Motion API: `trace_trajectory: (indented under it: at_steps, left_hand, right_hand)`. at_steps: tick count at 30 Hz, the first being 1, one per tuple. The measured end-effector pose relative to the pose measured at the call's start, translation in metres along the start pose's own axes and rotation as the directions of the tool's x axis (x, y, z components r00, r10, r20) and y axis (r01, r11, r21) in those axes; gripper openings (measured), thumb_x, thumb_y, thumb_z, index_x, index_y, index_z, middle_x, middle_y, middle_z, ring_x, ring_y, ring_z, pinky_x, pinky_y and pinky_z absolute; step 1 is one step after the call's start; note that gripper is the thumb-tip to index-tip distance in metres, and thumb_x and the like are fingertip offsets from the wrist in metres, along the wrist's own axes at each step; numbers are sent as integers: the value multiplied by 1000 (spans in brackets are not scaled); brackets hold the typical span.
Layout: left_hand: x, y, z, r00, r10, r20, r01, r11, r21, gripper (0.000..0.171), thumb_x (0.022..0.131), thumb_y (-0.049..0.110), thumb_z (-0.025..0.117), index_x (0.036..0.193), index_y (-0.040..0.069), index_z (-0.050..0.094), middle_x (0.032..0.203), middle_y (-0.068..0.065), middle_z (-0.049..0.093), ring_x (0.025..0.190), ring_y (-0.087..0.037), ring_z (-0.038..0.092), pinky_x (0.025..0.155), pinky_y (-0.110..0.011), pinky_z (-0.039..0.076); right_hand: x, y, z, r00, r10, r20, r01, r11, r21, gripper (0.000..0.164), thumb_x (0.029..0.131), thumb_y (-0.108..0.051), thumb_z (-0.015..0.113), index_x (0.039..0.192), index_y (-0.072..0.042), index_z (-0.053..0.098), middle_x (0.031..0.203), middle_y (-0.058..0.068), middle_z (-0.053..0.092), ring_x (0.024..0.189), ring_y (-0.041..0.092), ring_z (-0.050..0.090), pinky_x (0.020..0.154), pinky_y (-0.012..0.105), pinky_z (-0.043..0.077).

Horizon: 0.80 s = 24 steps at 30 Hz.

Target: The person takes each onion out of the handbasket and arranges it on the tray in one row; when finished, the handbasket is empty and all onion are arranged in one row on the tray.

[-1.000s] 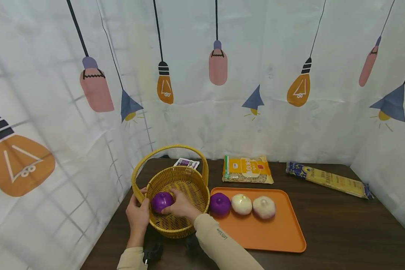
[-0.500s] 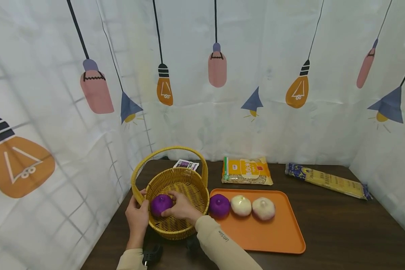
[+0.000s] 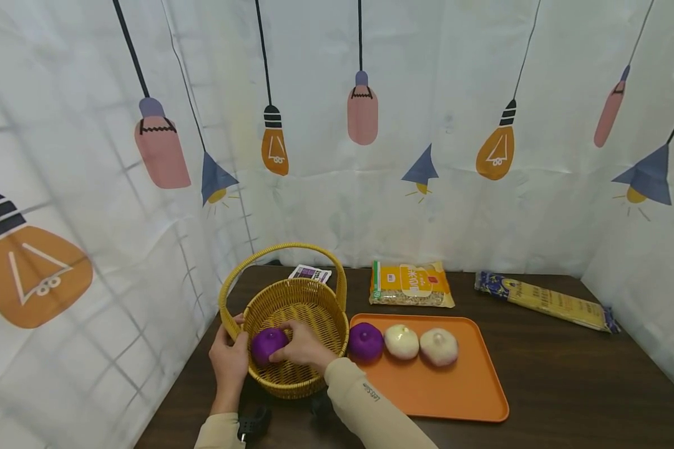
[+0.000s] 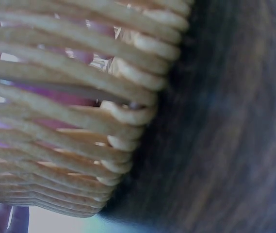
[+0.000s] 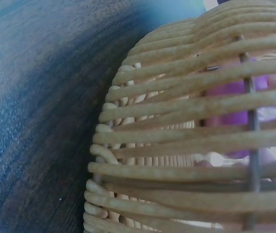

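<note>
In the head view my left hand (image 3: 228,358) grips the yellow wicker basket (image 3: 289,390) at its left rim, by the foot of the tall handle. Inside the basket, toward its left wall, my right hand (image 3: 303,346) holds a purple onion (image 3: 267,345), thumb and fingers on its right side. Both wrist views look through the weave: the onion is a purple patch (image 5: 230,111) in the right one, and some fingertips (image 4: 2,218) show at the lower left of the other. Whether the onion touches the basket floor I cannot tell.
An orange tray (image 3: 427,393) right of the basket bears another purple onion (image 3: 366,342) and two whitish onions (image 3: 401,342). Behind stand a grain bag (image 3: 411,284), a long yellow packet (image 3: 547,301) and a small white packet (image 3: 310,273). A patterned curtain (image 3: 337,206) closes off the back.
The onion in my right hand has sunk slightly lower in the basket. My left hand keeps its place on the rim, and the tray's onions have stayed put.
</note>
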<state>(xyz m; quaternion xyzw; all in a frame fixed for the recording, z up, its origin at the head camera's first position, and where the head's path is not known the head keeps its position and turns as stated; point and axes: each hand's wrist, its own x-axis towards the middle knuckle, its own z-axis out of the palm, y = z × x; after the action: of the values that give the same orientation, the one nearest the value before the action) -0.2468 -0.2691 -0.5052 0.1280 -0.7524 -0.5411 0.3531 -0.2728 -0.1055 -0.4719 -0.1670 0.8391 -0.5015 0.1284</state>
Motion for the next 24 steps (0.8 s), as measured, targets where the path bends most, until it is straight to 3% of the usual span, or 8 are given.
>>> trace_trajectory:
  at_steps: [7,14,20,24]
  left_hand:
    - [-1,1,0,1000,15,-13,-15,1000,0,26,88,-3,56,111,5,66,119,-9,68,105,-13,57,81,-13,36]
    - [-1,1,0,1000,0,2,0,1000,6,27,89,0,56,113,7,66,119,-7,67,93,-9,53,75,-16,36]
    - [0,0,0,1000,5,2,-5,1000,2,26,89,-1,57,113,6,66,122,-7,67,99,-8,55,77,-14,37]
    - [0,-1,1,1000,1,7,-1,1000,1,25,90,-1,57,113,4,65,123,-6,66,108,-10,56,81,-10,38]
  right_hand:
    - [-3,-1,0,997,-8,83,5,999,33,78,68,-14,88,136,-7,51,123,8,60,107,24,59,92,43,49]
    - [-4,-3,0,994,4,110,0,999,-34,79,66,-17,89,136,-10,52,117,6,62,101,21,60,89,39,51]
    - [-4,-3,0,996,0,94,2,1000,-22,83,65,-16,89,138,-9,48,112,6,60,98,21,59,86,38,52]
    - [-4,-2,-2,996,-20,83,19,1000,6,76,66,-14,89,132,-9,52,108,6,59,95,20,59,83,37,52]
